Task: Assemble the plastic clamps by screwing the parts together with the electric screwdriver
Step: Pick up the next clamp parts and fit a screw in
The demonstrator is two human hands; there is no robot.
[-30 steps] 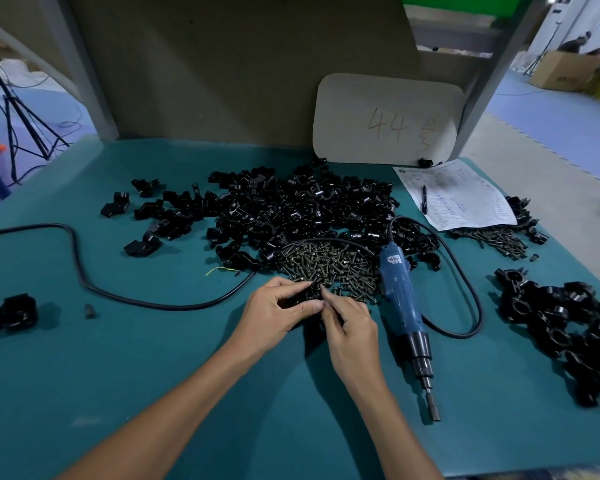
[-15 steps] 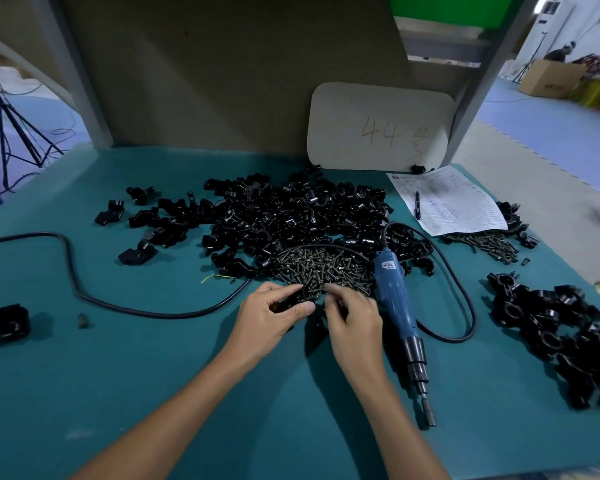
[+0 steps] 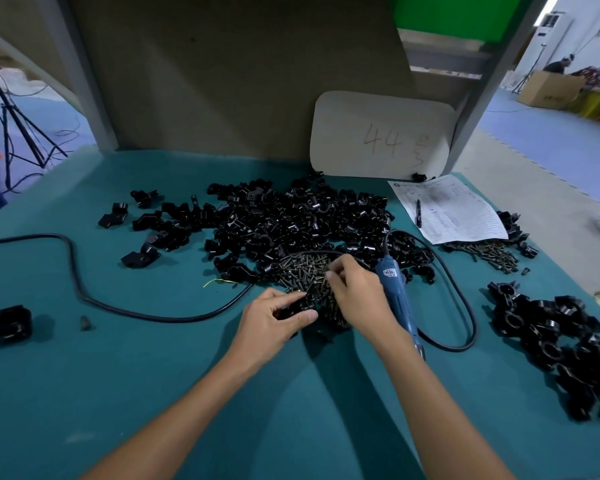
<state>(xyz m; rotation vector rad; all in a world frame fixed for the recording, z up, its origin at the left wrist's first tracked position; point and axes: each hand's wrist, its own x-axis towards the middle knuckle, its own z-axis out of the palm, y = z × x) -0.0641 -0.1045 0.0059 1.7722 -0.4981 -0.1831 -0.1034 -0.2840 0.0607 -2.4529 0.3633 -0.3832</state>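
While the left hand (image 3: 274, 322) gripped a black clamp part (image 3: 291, 311) in curled fingers (image 3: 307, 315) low over the desk (image 3: 153, 375), the right hand (image 3: 357, 292) pinched a screw (image 3: 328, 274) at the screw pile (image 3: 302, 271); the blue electric screwdriver (image 3: 394, 294) lay on the desk just beside that hand.

A teal-covered table top (image 3: 153, 393) backs onto a flat beige panel wall (image 3: 239, 81) between grey metal uprights (image 3: 80, 81). A rounded off-white board marked "44" (image 3: 378, 133) leans against the panel. Beyond lie blue floor matting (image 3: 551, 140), a black tripod (image 3: 18, 126) at left and a brown cardboard box (image 3: 548, 90) at far right.
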